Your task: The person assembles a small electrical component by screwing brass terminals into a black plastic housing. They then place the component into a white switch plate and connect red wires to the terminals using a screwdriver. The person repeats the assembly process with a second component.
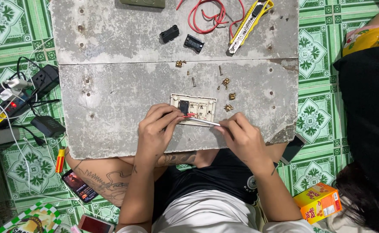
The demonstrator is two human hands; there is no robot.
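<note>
Head view: the right hand (241, 137) grips a thin screwdriver (202, 121), its tip at the beige switch plate (193, 108) that the left hand (157, 127) pinches steady near the grey board's (112, 103) near edge. Loose brass screws (226, 82) lie just right and beyond; bare board stretches left.

Switch frame (193, 108) is laid on board (112, 99), between left hand (157, 129) and right hand (241, 138). Loose screws (224, 82) are scattered just behind it; knife (249, 23) and wire (208, 15) lie farther back. Power strip (21, 92) is placed left, off the board.
</note>
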